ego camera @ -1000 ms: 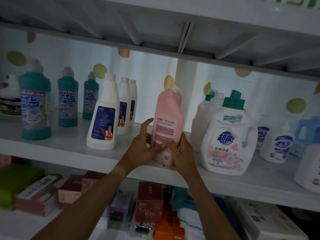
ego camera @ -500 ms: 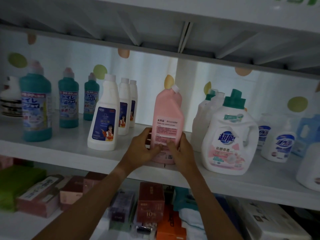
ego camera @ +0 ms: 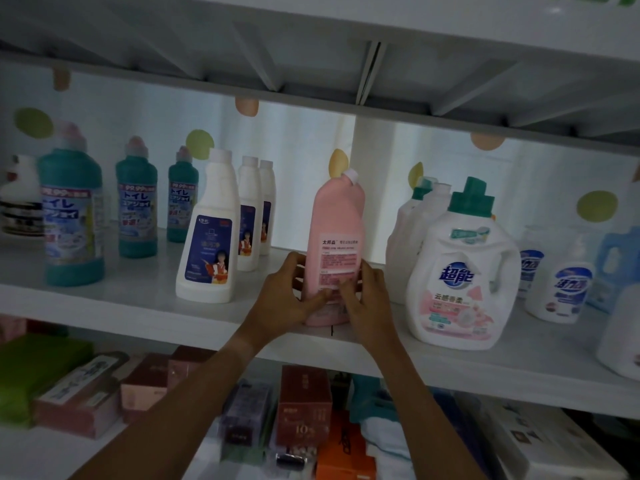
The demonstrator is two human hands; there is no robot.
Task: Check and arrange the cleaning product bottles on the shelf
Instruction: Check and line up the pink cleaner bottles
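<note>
Pink bottle (ego camera: pixel 337 244) upright on shelf (ego camera: pixel 138 303), both hands gripping base.

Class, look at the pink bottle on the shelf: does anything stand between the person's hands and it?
Nothing visible does. The left hand and right hand already hold the pink bottle at its lower part.

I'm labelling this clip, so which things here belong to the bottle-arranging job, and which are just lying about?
Job:
pink bottle, gripped by left hand and right hand
teal bottles
white bottles
detergent jug
shelf

Lying about:
boxes on the lower shelf
green pack
</note>
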